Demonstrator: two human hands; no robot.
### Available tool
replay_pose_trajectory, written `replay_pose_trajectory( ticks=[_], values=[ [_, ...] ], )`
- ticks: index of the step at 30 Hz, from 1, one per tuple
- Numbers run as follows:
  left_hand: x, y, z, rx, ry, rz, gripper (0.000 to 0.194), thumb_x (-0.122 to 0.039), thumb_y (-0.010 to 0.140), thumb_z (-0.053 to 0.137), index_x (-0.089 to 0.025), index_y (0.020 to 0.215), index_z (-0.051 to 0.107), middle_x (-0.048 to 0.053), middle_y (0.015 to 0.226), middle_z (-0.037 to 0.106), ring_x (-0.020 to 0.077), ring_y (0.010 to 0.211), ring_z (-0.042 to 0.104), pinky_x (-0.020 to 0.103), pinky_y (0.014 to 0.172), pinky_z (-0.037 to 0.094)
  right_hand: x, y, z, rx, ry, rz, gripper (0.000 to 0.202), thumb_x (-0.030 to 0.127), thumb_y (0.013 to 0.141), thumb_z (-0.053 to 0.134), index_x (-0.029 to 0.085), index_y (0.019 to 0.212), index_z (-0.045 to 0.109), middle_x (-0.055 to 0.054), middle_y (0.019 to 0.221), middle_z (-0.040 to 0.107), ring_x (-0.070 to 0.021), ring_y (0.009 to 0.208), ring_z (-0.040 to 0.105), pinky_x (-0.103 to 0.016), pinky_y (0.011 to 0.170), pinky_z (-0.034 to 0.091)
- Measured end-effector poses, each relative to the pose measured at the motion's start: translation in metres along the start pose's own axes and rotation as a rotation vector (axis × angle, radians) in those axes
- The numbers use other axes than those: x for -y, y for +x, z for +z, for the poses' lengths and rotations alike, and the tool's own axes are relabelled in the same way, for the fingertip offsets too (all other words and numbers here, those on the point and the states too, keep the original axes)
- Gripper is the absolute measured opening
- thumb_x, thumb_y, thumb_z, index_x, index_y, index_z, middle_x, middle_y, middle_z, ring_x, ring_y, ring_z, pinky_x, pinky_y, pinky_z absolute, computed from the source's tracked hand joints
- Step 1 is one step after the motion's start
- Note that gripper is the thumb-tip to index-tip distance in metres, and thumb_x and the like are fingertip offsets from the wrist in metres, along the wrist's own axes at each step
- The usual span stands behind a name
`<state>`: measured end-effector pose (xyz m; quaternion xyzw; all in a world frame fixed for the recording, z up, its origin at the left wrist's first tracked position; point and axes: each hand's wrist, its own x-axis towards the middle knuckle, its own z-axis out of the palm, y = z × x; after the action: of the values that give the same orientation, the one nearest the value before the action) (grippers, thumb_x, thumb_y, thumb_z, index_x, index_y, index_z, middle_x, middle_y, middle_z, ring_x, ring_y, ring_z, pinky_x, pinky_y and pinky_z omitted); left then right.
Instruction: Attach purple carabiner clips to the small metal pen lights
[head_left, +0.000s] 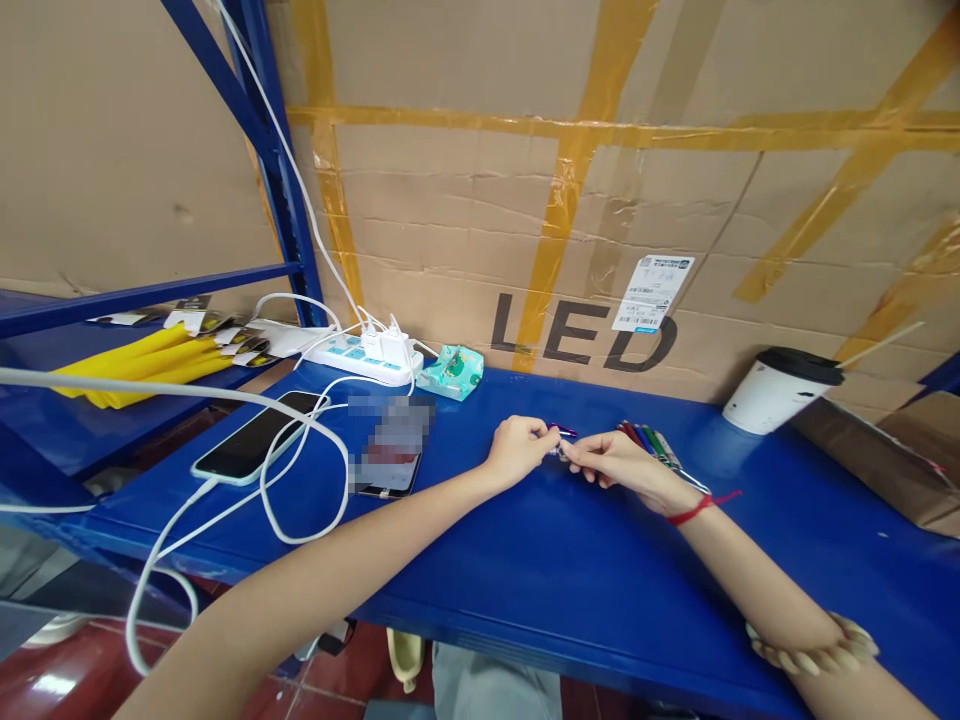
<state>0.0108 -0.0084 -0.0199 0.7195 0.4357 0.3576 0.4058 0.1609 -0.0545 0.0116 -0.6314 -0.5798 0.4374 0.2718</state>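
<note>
Above the middle of the blue shelf, my left hand and my right hand meet, fingertips pinched together. Between them is a small shiny part, silvery with a hint of purple; it is mostly covered by the fingers, and I cannot make out its kind. Just behind the fingertips lies a slim purple piece, perhaps part of a pen. Several coloured pens, red, blue and green among them, lie in a row behind my right hand, which partly hides them.
On the left are a charging phone, a second phone, looping white cables and a white power strip. A green packet sits beside it. At right stand a lidded paper cup and a brown box. Taped cardboard walls the back.
</note>
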Motion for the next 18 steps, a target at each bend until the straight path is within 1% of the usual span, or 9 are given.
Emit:
replay_pose_trajectory(
  ticks=[3,6,11,15,18],
  values=[
    [-0.0015,-0.0006,-0.0006,0.009,-0.032,-0.014,0.035,-0.033,0.079,0.049,-0.015,0.049,0.048,-0.005,0.037,0.043,0.007,0.041,0.039,0.019,0.048,0.026,-0.0014,0.0008,-0.0012,-0.002,0.014,-0.009,0.047,0.059,0.059,0.068,0.013,0.059,0.062,0.0,0.05,0.05,-0.0061,0.046,0.04,-0.018,0.041,0.03],
    [-0.002,-0.0006,-0.001,0.021,-0.045,-0.021,0.036,-0.033,0.079,0.048,-0.015,0.049,0.045,-0.005,0.038,0.044,0.0065,0.04,0.039,0.019,0.048,0.026,-0.0011,0.0006,-0.0025,-0.005,0.015,-0.021,0.043,0.055,0.06,0.07,0.013,0.06,0.063,0.0,0.052,0.052,-0.0059,0.047,0.041,-0.017,0.04,0.03],
    [-0.0018,-0.0008,-0.0002,0.033,-0.046,-0.013,0.036,-0.033,0.082,0.042,-0.015,0.05,0.044,-0.005,0.039,0.042,0.0073,0.041,0.039,0.019,0.048,0.025,0.0018,0.0,-0.003,-0.022,-0.002,-0.048,0.039,0.052,0.058,0.072,0.013,0.059,0.064,0.0,0.051,0.053,-0.0061,0.046,0.041,-0.017,0.039,0.031],
    [-0.0041,-0.0055,0.0011,-0.014,0.091,0.012,0.038,-0.03,0.082,0.04,-0.015,0.047,0.044,-0.003,0.042,0.039,0.0079,0.044,0.036,0.022,0.048,0.02,0.0019,0.0001,-0.0014,-0.028,0.006,-0.043,0.04,0.051,0.053,0.074,0.013,0.057,0.063,0.0,0.052,0.055,-0.006,0.045,0.041,-0.017,0.038,0.03],
    [-0.0059,-0.0098,0.0017,-0.059,0.171,0.0,0.042,-0.033,0.082,0.04,-0.015,0.045,0.043,-0.002,0.044,0.037,0.008,0.045,0.032,0.023,0.048,0.017,-0.0023,0.0017,0.0005,-0.017,-0.01,-0.061,0.04,0.052,0.054,0.072,0.013,0.058,0.064,-0.002,0.056,0.058,-0.0063,0.046,0.042,-0.017,0.038,0.031]
  ],
)
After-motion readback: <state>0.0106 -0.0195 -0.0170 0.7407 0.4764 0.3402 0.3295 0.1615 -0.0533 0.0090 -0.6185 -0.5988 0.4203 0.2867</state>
